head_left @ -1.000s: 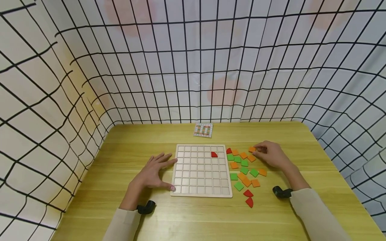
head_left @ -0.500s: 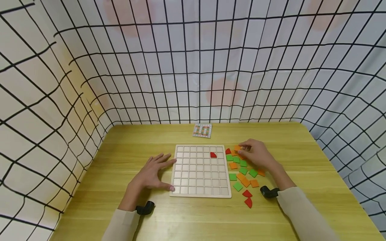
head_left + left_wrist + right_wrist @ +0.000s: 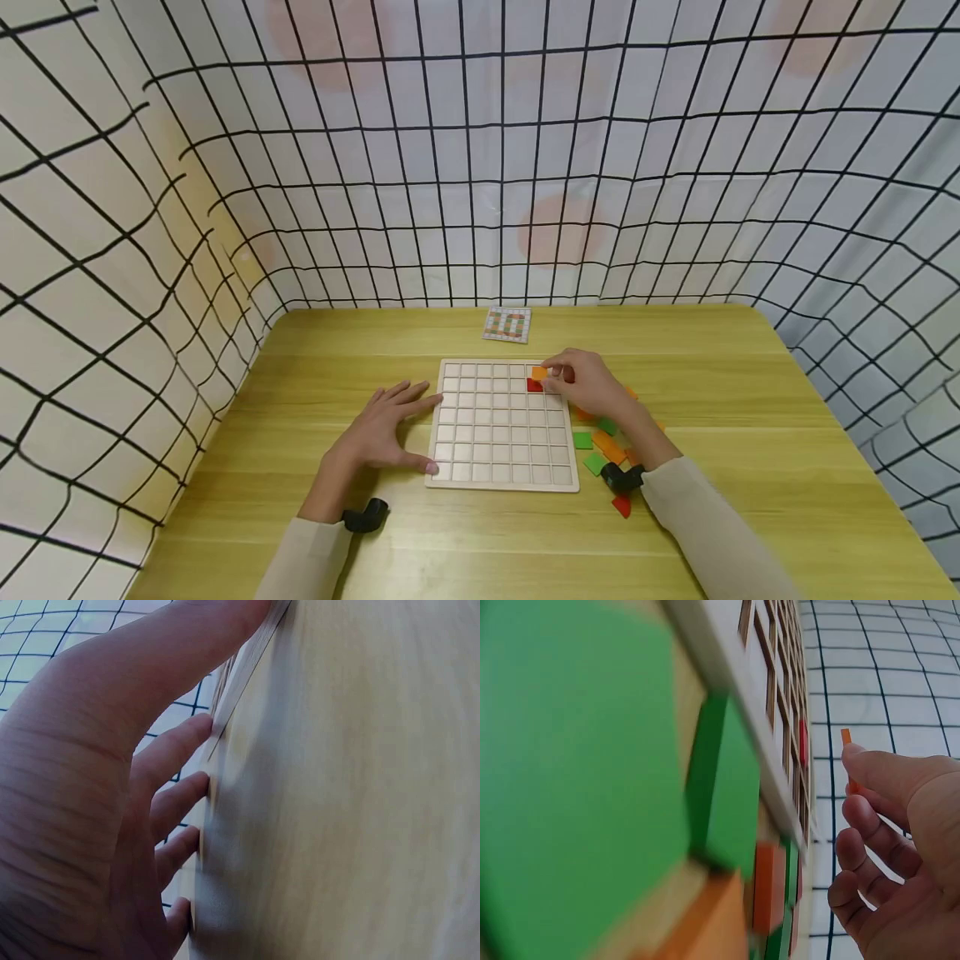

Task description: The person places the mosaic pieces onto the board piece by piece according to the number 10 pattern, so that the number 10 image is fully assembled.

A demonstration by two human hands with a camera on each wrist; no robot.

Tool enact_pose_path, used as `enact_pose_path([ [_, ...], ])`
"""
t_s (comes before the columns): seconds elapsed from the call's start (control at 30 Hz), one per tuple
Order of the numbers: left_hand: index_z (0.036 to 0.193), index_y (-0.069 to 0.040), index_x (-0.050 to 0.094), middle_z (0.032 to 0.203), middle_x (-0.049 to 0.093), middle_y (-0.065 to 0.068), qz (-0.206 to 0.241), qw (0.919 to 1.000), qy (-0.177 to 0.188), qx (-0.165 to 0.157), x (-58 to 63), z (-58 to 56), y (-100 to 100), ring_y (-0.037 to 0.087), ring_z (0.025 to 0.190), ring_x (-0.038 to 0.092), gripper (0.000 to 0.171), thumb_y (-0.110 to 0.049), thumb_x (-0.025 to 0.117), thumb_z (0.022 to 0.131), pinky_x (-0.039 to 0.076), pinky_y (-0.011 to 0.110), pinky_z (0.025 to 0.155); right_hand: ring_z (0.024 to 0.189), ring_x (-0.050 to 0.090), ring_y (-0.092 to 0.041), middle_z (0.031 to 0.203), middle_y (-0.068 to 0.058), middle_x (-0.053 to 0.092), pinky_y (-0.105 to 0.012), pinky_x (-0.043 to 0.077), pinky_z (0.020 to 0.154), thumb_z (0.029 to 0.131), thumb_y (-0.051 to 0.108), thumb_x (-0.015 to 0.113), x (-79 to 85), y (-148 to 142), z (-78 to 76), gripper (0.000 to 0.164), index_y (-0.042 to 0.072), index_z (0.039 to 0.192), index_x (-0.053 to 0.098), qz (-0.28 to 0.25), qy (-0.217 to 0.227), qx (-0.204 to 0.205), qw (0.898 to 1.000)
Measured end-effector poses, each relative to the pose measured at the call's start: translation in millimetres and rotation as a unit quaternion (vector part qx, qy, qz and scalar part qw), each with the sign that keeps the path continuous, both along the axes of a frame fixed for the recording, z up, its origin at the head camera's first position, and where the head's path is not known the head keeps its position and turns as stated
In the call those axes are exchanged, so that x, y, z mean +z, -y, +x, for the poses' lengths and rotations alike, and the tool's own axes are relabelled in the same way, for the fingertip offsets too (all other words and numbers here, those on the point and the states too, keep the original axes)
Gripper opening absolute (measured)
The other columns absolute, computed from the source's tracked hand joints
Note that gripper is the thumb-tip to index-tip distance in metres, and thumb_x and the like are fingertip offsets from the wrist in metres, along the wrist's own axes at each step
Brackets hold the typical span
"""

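Note:
My right hand pinches an orange square tile between thumb and fingers, over the upper right of the wooden grid board. Just below that tile, in the head view, a red quarter-round tile lies in one of the board's cells. The right wrist view shows the orange tile edge-on, held above the board. My left hand rests at the board's left edge, fingers spread, with the thumb on the lower left corner. In the left wrist view the fingers touch the board's side.
Loose green tiles, orange tiles and a red quarter-round tile lie right of the board, partly hidden under my right forearm. A small patterned card lies behind the board. Netted white walls surround the wooden table.
My right hand has carried the orange tile leftward from beyond the loose tiles to over the board's upper right. My left hand has stayed at the board's edge.

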State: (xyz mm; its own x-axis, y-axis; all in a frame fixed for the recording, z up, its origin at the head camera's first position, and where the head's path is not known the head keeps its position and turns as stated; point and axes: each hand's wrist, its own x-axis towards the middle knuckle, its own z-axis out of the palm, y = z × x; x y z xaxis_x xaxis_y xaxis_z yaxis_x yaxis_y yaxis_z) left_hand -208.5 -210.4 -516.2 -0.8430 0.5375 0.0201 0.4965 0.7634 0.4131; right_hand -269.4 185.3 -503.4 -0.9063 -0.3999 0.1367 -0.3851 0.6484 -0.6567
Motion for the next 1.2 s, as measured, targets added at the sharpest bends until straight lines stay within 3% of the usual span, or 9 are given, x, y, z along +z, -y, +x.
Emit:
enact_pose_path([
  [0.37,0.157,-0.031,0.045,0.169,0.033,0.008,-0.002,1.0,-0.005,-0.001,1.8,0.6,-2.1,0.043,0.157,0.023,0.111,-0.077,0.082,0.064,0.015,0.074,0.121,0.079,0.057,-0.015,0.094,0.001,0.067,-0.028,0.051,0.069,0.097,0.022,0.074,-7.0,28.1,-0.9,0.031,0.008,0.124,0.075,-0.003,0.027,0.016,1.0],
  [1.2,0.156,-0.031,0.046,0.168,0.033,0.008,0.0,1.0,-0.001,0.0,1.3,0.6,-2.3,0.044,0.156,0.024,0.109,-0.077,0.082,0.064,0.014,0.075,0.121,0.073,0.05,-0.015,0.087,0.0,0.06,-0.027,0.044,0.063,0.095,0.023,0.076,-8.3,34.3,-1.1,0.035,0.005,0.125,0.074,0.029,0.032,0.028,0.999],
])
